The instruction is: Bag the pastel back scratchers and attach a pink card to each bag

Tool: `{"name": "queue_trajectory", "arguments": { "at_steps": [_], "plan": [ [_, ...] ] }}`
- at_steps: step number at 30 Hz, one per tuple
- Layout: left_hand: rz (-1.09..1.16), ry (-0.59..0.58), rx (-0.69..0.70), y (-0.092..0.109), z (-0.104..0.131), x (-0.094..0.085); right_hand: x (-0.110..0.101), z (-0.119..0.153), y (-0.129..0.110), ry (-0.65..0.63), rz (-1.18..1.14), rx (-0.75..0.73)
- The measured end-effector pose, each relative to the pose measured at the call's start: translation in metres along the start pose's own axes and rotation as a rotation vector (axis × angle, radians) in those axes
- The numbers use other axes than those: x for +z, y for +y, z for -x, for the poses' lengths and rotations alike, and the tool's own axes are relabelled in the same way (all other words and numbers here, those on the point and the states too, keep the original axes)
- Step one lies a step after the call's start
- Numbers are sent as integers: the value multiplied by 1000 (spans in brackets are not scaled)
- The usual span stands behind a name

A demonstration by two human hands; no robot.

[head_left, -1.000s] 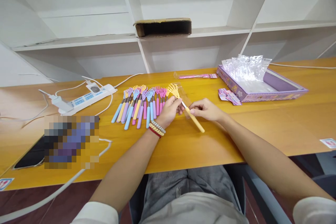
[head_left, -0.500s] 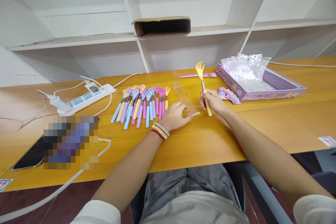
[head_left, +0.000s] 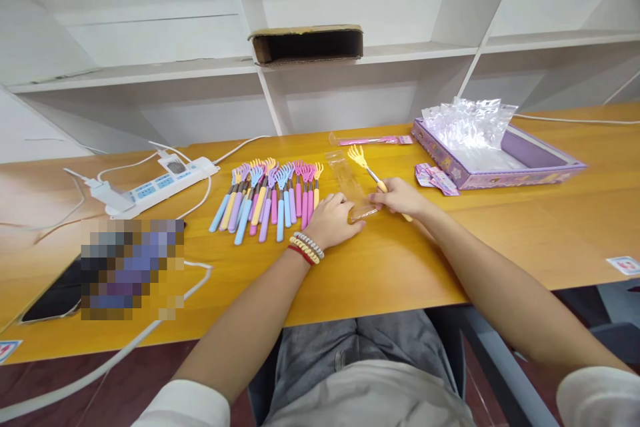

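Note:
My right hand is closed around the handle of a yellow back scratcher, whose claw end tilts up to the left over the table. Beneath it lies a clear plastic bag, its near end slightly raised between my hands. The fingertips of my right hand are at that near end; whether they pinch it I cannot tell. My left hand rests on the table at the bag's left edge, thumb spread from the fingers. Left of it lie several back scratchers in blue, yellow, purple and pink.
A purple box holding clear bags stands at the right, with small pink packets beside it. A bagged pink back scratcher lies at the back. At left are a power strip, cables and a black phone.
My right hand has tipped the yellow back scratcher from upright to leaning left, its claw lower over the bag. The bag's near end has lifted. My left hand has stayed nearly still.

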State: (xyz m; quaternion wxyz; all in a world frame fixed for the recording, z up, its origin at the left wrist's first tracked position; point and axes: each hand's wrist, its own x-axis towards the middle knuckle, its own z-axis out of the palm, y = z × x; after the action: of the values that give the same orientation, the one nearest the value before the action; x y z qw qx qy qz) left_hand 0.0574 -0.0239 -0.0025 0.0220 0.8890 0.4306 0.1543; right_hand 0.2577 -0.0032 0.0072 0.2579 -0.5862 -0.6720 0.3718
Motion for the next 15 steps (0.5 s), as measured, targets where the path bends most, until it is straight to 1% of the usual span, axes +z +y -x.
{"name": "queue_trajectory", "arguments": {
  "at_steps": [4,7,11,13,15],
  "plan": [
    [3,-16,3,0,0,-1,4,-1,0,-47,-212,-35],
    [5,-18,4,0,0,-2,5,0,1,-132,-361,-41],
    [39,-11,-14,2,1,-3,5,3,0,-204,-461,-70],
    [96,40,-55,4,1,-5,4,4,-1,-199,-503,-100],
    [185,143,-128,4,1,-9,2,5,-2,-153,-549,-128]
  ]
}}
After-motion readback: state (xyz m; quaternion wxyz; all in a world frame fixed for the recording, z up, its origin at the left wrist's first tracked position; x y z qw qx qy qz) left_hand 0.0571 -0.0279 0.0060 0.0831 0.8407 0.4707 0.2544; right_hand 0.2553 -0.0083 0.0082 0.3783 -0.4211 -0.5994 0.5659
